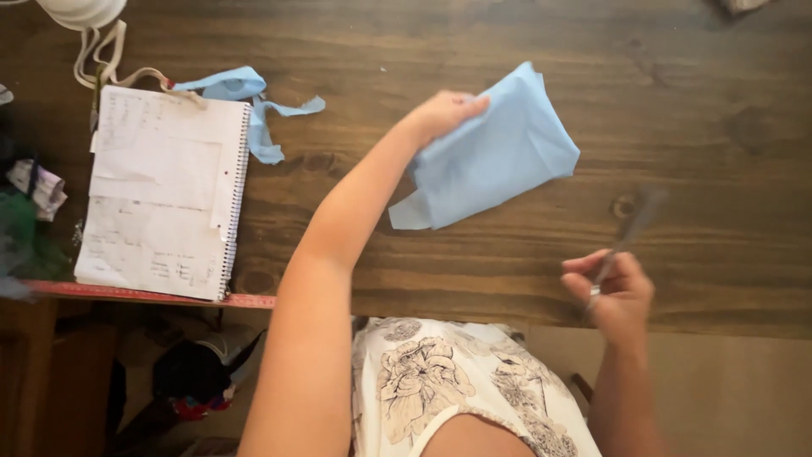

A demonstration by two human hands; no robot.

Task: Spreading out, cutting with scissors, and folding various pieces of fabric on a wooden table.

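Two hands are at work over one dark wooden worktop (694,110). One folded piece of light blue cloth (495,156) lies near the middle of the worktop, and one loose strip of the same blue cloth (254,106) lies well apart from it to the left, curled beside the top corner of one spiral notebook (161,190).

With the arm stretched forward across the worktop, the left hand (444,114) has its fingers curled over the upper left edge of the folded cloth; its grip is closed on that edge, which looks a little raised. The right hand (613,292) is drawn back near the worktop's front edge, wrist bent, its grip closed on the handles of one pair of scissors (630,228), whose blurred blades point up and away from the body.

Pale sheets with faint handwriting cover the notebook's open page, the wire spiral running down its right side. One red measuring strip (152,294) runs along the worktop's front edge beneath it. One white rounded object with beige straps (85,13) sits at the top left corner.
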